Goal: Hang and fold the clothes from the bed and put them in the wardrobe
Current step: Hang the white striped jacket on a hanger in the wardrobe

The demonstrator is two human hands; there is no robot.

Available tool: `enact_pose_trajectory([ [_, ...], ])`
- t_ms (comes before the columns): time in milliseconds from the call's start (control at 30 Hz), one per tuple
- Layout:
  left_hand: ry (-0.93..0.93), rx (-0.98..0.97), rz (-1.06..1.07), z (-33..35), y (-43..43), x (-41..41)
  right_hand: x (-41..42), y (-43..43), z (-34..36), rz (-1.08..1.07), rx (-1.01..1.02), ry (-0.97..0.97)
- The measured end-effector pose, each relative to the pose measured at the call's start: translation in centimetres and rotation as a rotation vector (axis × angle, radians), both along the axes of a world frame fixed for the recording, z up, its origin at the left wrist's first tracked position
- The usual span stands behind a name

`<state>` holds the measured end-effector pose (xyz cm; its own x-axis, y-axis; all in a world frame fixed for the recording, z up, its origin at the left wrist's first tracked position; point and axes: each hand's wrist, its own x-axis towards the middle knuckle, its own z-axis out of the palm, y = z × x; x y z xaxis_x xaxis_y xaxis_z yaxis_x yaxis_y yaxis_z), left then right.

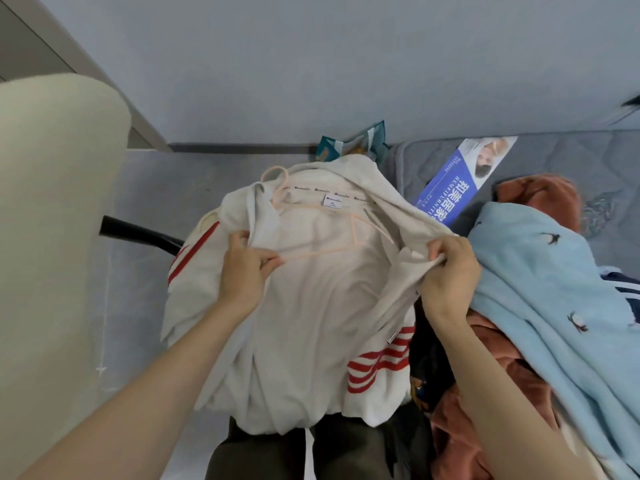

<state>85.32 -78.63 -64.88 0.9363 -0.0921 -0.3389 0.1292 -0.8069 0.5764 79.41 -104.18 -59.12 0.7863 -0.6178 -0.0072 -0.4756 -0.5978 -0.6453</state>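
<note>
At the near edge of the mattress [571, 157], a white jacket [311, 323] with red stripes lies opened out, its collar away from the person and its hem hanging over onto dark trousers [346, 455]. A pink hanger [277, 188] sits inside it, the hook poking out past the collar at the upper left. The left hand [246, 268] pinches the jacket's left front edge between thumb and curled fingers, right where the hanger's lower bar ends; whether the bar is in that pinch too I cannot tell. The right hand [450, 271] grips the bunched right front edge, fingers curled round the fabric.

Leftward, a strip of grey-blue surface shows between the jacket and a cream padded shape [52, 202]. Rightward it is tight: a light blue garment [540, 289] presses against the right hand, heaped over a rust garment [540, 199]. Beyond the collar a teal bag [349, 143] touches the jacket, with a blue printed label [464, 181] beside it.

Part of the hanger shows only faintly through the cloth. A black curved bar [138, 233] runs under the left sleeve. The light blue garment is cut off at the right border
</note>
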Motion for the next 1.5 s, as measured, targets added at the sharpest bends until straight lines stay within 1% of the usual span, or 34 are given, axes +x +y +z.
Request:
enact_pose_trajectory([
  [100, 0.060, 0.000, -0.055, 0.2, -1.4, 0.5, -0.3, 2.4, 2.2, -0.009, 0.223, -0.201],
  [200, 0.101, -0.032, -0.115, 0.0, -3.5, 0.1, 0.3, 4.0, 4.5, 0.012, 0.333, -0.348],
  [300, 0.121, -0.139, -0.133, -0.4, -5.6, -0.4, 2.2, 5.5, 5.9, 0.145, 0.421, -0.447],
  [333, 0.119, -0.151, -0.137, -0.4, -6.0, -0.4, 2.8, 6.2, 5.7, 0.211, 0.488, -0.431],
  [367, 0.121, -0.162, -0.131, -0.6, -6.1, -0.4, 3.2, 6.8, 5.2, 0.274, 0.569, -0.373],
  [400, 0.133, -0.192, -0.102, -0.7, -6.0, -0.5, 3.3, 7.1, 4.3, 0.332, 0.635, -0.276],
  [433, 0.146, -0.238, -0.070, -0.8, -5.4, -0.7, 3.2, 7.4, 3.3, 0.373, 0.653, -0.162],
  [500, 0.129, -0.351, -0.018, -1.0, -3.5, -1.9, 2.2, 7.2, 1.2, 0.389, 0.549, 0.047],
  [567, 0.073, -0.372, 0.067, -0.9, -1.6, -3.8, 0.6, 7.1, -0.4, 0.340, 0.442, 0.152],
  [600, 0.033, -0.320, 0.110, -1.0, -0.8, -4.7, -0.3, 7.3, -0.9, 0.329, 0.433, 0.198],
  [633, -0.022, -0.219, 0.137, -1.1, -0.1, -5.3, -1.2, 7.8, -1.5, 0.329, 0.440, 0.260],
  [667, -0.071, -0.079, 0.148, -1.3, 0.6, -5.8, -2.1, 8.4, -2.1, 0.337, 0.455, 0.345],
  [700, -0.077, 0.062, 0.152, -1.5, 1.3, -6.1, -3.0, 9.0, -2.7, 0.350, 0.464, 0.443],
  [733, -0.028, 0.172, 0.159, -1.6, 1.9, -6.2, -3.9, 9.6, -3.3, 0.367, 0.458, 0.529],
  [800, 0.096, 0.279, 0.138, -1.5, 3.1, -6.1, -5.5, 10.7, -4.4, 0.404, 0.388, 0.644],
  [900, 0.141, 0.429, -0.018, -1.4, 4.1, -6.9, -7.5, 11.9, -5.6, 0.499, 0.240, 0.707],
  [1000, 0.174, 0.602, -0.031, -1.1, 4.6, -8.5, -8.7, 12.2, -6.9, 0.581, 0.099, 0.734],
  [1067, 0.176, 0.649, -0.052, -0.5, 4.7, -9.8, -9.1, 12.2, -7.4, 0.607, -0.013, 0.719],
  [1100, 0.172, 0.615, -0.057, -0.1, 4.5, -10.3, -9.3, 12.1, -7.6, 0.616, -0.062, 0.712],
  [1167, 0.131, 0.485, -0.060, 1.3, 3.6, -11.3, -9.7, 12.0, -7.8, 0.631, -0.119, 0.720],
  [1233, 0.091, 0.387, -0.071, 2.8, 2.1, -11.7, -10.1, 11.9, -7.8, 0.656, -0.136, 0.730],
  [1300, 0.121, 0.293, -0.077, 4.1, 0.7, -11.8, -10.5, 11.4, -7.5, 0.652, -0.115, 0.679],
  [1367, 0.155, 0.122, -0.019, 5.3, -1.0, -12.1, -11.0, 10.5, -6.8, 0.622, -0.058, 0.585],
  [1433, 0.200, -0.073, 0.081, 6.1, -2.6, -12.5, -11.8, 9.4, -6.0, 0.614, 0.041, 0.528],
  [1500, 0.307, -0.293, 0.216, 6.1, -4.0, -13.1, -12.6, 8.1, -5.5, 0.538, 0.249, 0.507],
])
